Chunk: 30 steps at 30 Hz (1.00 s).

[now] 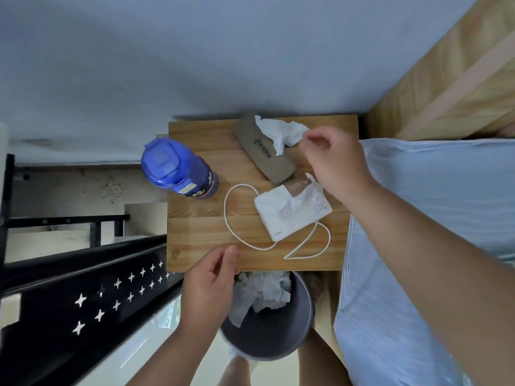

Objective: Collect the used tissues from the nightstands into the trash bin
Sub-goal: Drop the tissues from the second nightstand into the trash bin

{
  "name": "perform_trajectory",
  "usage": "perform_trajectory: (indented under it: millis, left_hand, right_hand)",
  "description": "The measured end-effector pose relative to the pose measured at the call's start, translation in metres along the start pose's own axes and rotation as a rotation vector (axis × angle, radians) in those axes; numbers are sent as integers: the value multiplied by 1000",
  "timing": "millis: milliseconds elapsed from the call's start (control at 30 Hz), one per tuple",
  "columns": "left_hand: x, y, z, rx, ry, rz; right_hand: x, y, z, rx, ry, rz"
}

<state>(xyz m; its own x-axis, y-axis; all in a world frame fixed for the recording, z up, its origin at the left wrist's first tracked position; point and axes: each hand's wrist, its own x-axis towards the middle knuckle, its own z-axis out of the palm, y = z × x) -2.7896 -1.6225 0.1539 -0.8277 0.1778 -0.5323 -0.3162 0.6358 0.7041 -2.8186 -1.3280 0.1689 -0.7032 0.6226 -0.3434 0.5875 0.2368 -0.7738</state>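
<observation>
A crumpled white tissue [280,132] lies on a grey-brown pouch [262,157] at the back of the wooden nightstand [200,229]. My right hand [334,160] pinches the tissue's right edge between thumb and fingertips. My left hand [211,285] hovers at the nightstand's front edge with fingers loosely curled, holding nothing. Just below that edge stands a dark grey trash bin [278,341] with several crumpled tissues [264,293] inside.
A blue water bottle [175,168] stands at the nightstand's left side. A white tissue pack [292,210] and a looped white cord [237,232] lie in the middle. A bed with a light blue sheet [432,218] is to the right, a black metal frame [83,288] to the left.
</observation>
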Motion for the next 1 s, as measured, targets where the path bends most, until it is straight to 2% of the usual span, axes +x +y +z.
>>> perform_trajectory:
  millis: [133,233,367,533,733,1000]
  left_hand:
    - [7,1,-1,-62,3,-67]
    - [15,11,5,-65,-10,-63]
    - [21,23,12,-161,36,-39]
    - [15,27,17,-233,11,-25]
    - [5,34,11,-232,28,31]
    - [-25,31,4,-241,-21,34]
  right_hand:
    - [41,-4,26,-200,-111,-75]
    - [55,-9,40,-258,-147,-149]
    - [61,-6,52,-233,-153,-148]
    - [57,-2,46,-198,-8,-148]
    - [30,-18,20,-102,43,-150]
    - [-70,-30,-20,99,147,-150]
